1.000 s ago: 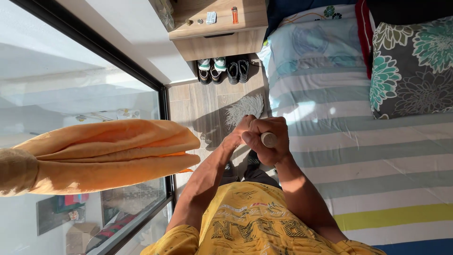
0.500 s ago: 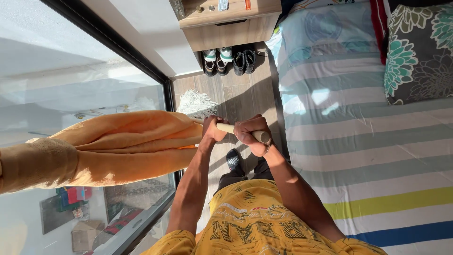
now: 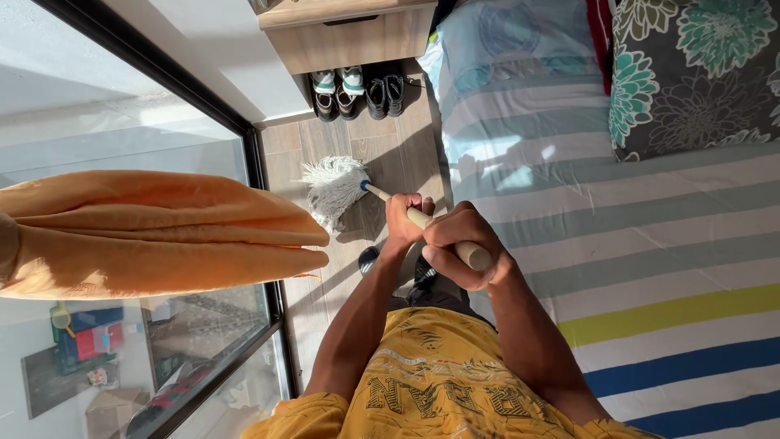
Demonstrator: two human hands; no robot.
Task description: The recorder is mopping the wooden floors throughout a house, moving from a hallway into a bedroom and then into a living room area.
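Mop (image 3: 335, 189): white string head on wooden floor (image 3: 382, 154), between window (image 3: 122, 122) and striped bed (image 3: 650, 268). Handle runs back to both hands. Left hand (image 3: 405, 223) wrapped closed around shaft, nearer the head; right hand (image 3: 457, 246) fisted tight over handle end. Shoes (image 3: 357, 89) beyond.

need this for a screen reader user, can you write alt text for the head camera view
Both hands, left hand lower and right hand at the top end, grasp a wooden mop handle, its white string mop head on the wood floor between a striped bed and an orange curtain. Shoes sit under a nightstand.
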